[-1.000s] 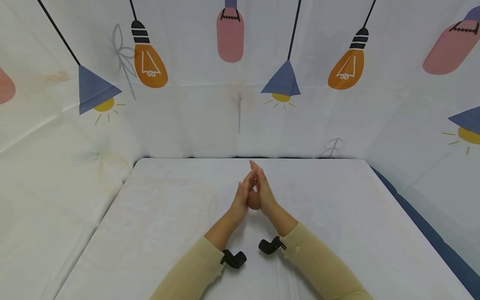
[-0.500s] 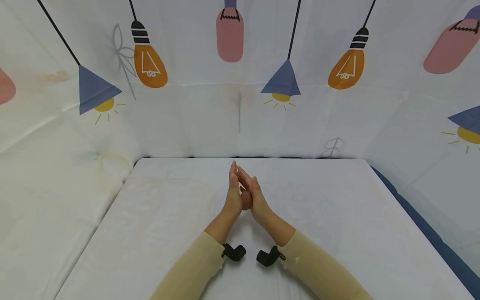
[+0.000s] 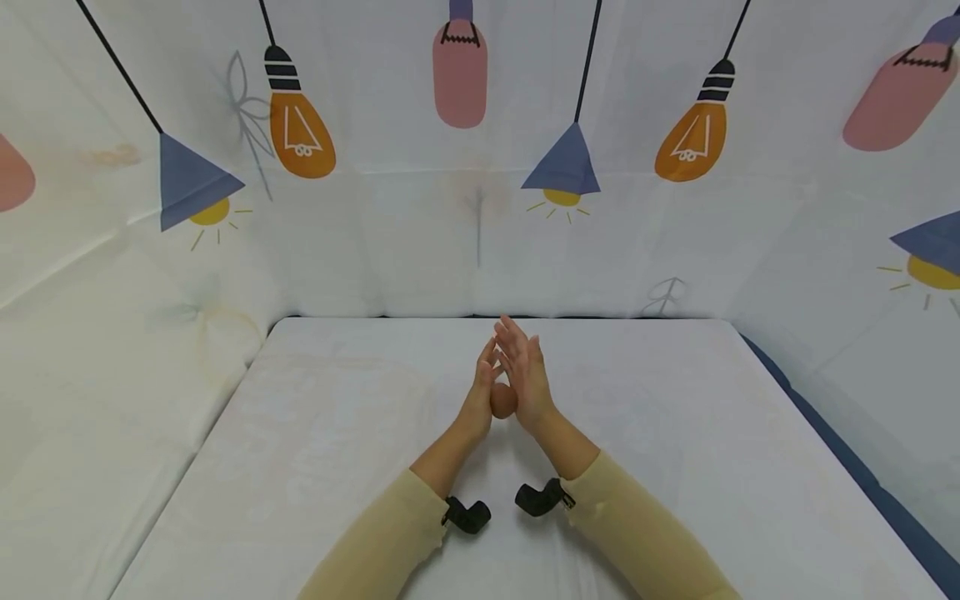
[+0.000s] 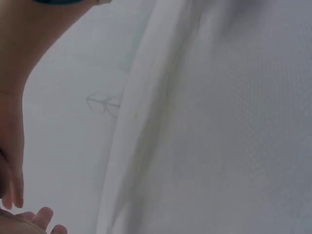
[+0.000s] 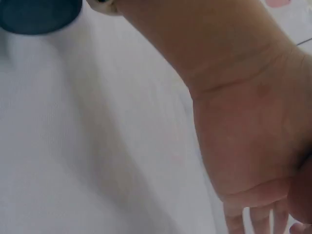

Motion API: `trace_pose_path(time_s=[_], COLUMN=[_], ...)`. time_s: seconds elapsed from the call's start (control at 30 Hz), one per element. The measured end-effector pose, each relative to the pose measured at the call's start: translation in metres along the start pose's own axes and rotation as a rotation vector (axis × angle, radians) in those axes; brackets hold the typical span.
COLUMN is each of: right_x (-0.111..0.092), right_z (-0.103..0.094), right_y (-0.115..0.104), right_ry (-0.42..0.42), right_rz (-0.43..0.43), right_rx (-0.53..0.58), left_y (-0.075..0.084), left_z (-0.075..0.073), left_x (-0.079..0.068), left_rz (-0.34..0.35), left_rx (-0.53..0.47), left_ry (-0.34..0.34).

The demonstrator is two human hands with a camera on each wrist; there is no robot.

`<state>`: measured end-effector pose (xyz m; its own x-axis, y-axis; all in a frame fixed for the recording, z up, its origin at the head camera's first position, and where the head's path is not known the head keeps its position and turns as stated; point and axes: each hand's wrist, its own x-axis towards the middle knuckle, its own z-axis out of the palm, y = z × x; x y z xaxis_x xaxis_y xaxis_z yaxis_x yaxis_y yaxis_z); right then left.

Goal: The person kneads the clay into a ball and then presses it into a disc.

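Observation:
A small reddish-brown ball [image 3: 503, 401] sits between the two palms, above the white table. My left hand [image 3: 476, 406] presses it from the left with fingers extended. On the other side lies my right hand [image 3: 532, 390], its fingers straight and pointing away, its fingertips reaching a little farther forward than the left's. Near their tips the two hands lean together. At the right edge of the right wrist view, part of the ball [image 5: 301, 195] shows against a palm. What the ball is made of cannot be told.
The white-covered table [image 3: 337, 450] ends at a hanging white cloth [image 3: 405, 242] printed with lamps and bulbs. Black wrist cameras, left camera [image 3: 470, 517] and right camera [image 3: 538, 498], stick out inward below the hands. Dark blue fabric [image 3: 825, 433] runs along the right edge.
Both hands shift left, then back right, rubbing past each other with the ball staying between the palms. Compared with half a second ago, the right hand is farther forward and the fingers are more spread.

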<state>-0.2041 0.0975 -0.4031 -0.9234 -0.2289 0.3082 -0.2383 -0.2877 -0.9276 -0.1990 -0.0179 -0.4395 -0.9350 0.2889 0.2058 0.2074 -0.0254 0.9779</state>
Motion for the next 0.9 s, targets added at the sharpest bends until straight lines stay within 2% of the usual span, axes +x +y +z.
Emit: trace_pose_path(time_s=[0.13,0.23,0.5,0.6,0.7,0.9], right_x=[0.004,0.005,0.006,0.004,0.0,-0.007], right_z=[-0.004,-0.008,-0.014,-0.012,-0.006,0.007], right_y=[0.008,0.014,0.03,0.033,0.033,0.028], right_ry=[0.058,0.093,0.136,0.115,0.078,-0.052], right_rz=[0.026,0.035,0.102,0.115,0.116,0.066], right_rx=[-0.06,-0.128,-0.326,-0.315,-0.257,-0.159], left_y=[0.002,0.005,0.009,0.012,0.013,0.013], left_z=[0.003,0.004,0.001,0.002,0.003,0.006], left_x=[-0.003,-0.005,-0.009,-0.008,-0.006,-0.002], left_rz=[-0.006,0.017,0.084,0.112,0.126,0.114], left_rx=[-0.085,-0.137,-0.173,-0.158,-0.136,-0.143], left_ry=[-0.023,-0.024,-0.003,0.004,0.036,0.109])
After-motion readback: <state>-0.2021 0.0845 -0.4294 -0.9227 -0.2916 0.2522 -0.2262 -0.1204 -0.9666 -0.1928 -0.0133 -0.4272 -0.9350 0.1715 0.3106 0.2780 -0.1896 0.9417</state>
